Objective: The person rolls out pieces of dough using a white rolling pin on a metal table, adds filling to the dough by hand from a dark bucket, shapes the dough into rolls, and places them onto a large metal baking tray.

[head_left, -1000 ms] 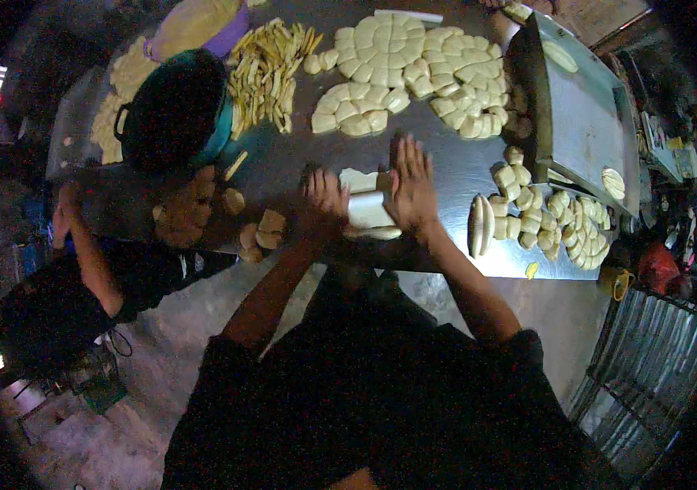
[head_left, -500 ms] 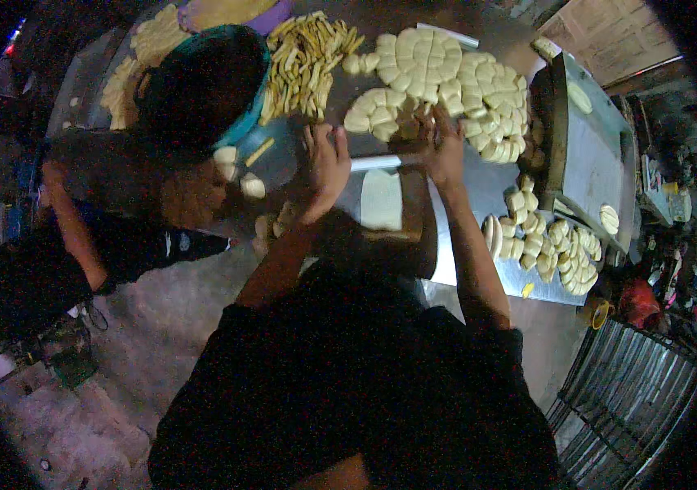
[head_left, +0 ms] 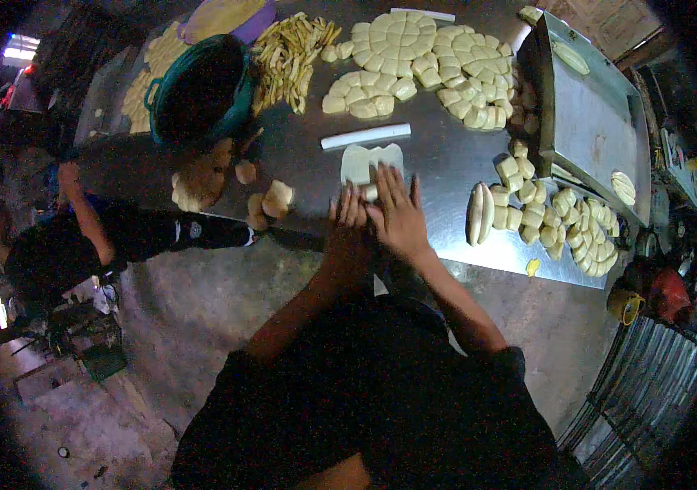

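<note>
A flattened sheet of pale dough (head_left: 358, 166) lies on the metal table in front of me, its far edge notched. The near edge is curled into a small roll (head_left: 369, 193). My right hand (head_left: 398, 214) lies over this near part, fingers stretched and spread. Beside it, my left hand (head_left: 349, 219) touches the near edge with its fingers straight; shadow darkens it. Just beyond the sheet rests a white rolling pin (head_left: 366, 136), touched by neither hand.
Cut dough pieces (head_left: 393, 45) cover the far table; more pieces (head_left: 556, 220) lie at right, beside a shaped dough piece (head_left: 480, 214). A metal tray (head_left: 597, 106) stands far right. Yellowish strips (head_left: 287, 61) and a teal tub (head_left: 242, 102) lie left. Another person's arm (head_left: 91, 216) shows at left.
My hands have left the rolling pin and come down toward me onto the dough's near edge. That edge is now curled. The pin lies beyond the sheet, and the view has shifted.
</note>
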A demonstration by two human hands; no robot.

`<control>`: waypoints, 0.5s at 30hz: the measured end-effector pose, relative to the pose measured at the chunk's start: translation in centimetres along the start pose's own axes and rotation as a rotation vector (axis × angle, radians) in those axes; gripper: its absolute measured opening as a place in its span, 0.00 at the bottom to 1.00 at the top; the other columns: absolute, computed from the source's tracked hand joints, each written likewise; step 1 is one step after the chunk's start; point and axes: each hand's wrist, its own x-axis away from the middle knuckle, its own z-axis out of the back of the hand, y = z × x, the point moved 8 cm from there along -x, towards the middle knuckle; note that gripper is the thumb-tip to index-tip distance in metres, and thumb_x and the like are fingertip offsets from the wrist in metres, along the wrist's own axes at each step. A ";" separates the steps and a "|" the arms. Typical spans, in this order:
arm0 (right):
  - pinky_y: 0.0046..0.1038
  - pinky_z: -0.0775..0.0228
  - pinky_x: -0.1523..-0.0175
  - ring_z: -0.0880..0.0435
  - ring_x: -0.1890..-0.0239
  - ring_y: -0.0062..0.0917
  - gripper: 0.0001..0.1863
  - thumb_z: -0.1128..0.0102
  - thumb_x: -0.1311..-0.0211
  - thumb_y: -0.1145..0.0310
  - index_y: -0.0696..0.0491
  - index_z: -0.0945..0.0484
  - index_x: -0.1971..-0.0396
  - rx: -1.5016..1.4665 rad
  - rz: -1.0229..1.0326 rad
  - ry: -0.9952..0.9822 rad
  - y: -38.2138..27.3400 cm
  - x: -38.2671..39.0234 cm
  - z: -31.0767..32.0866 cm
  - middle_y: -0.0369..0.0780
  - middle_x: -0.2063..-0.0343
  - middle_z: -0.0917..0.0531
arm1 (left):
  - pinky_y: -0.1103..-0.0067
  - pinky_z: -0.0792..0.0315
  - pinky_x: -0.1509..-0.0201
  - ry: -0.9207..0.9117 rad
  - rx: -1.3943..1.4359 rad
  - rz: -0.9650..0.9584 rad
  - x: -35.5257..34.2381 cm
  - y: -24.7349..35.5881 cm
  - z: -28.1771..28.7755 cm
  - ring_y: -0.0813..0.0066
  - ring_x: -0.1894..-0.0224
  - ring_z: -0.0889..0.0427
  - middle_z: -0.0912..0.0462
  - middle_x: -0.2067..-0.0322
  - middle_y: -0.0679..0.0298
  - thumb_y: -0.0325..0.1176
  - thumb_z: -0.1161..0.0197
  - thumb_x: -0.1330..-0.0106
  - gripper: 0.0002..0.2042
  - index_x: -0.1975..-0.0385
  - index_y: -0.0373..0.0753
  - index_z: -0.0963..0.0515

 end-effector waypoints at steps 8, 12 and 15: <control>0.52 0.66 0.21 0.48 0.22 0.46 0.35 0.62 0.22 0.53 0.58 0.49 0.24 -0.263 -0.032 -0.047 1.0 3.2 2.4 0.49 0.25 0.44 | 0.49 0.56 0.22 -0.133 0.051 0.275 1.2 -0.1 0.3 0.51 0.22 0.48 0.46 0.26 0.44 0.39 0.52 0.26 0.30 0.29 0.29 0.43; 0.50 0.65 0.21 0.50 0.22 0.46 0.35 0.62 0.22 0.53 0.58 0.49 0.24 -0.146 0.089 -0.076 1.1 4.6 -0.1 0.50 0.24 0.45 | 0.49 0.56 0.22 -0.113 -0.109 0.184 1.1 1.2 -0.9 0.53 0.21 0.50 0.48 0.24 0.47 0.41 0.50 0.28 0.33 0.26 0.31 0.45; 0.52 0.65 0.21 0.48 0.23 0.45 0.35 0.61 0.23 0.52 0.58 0.49 0.25 -0.035 0.105 0.006 2.1 -1.4 0.2 0.50 0.24 0.45 | 0.50 0.56 0.22 -0.075 -0.153 0.274 -3.5 -1.9 -2.4 0.53 0.21 0.52 0.49 0.24 0.48 0.43 0.51 0.27 0.33 0.26 0.31 0.46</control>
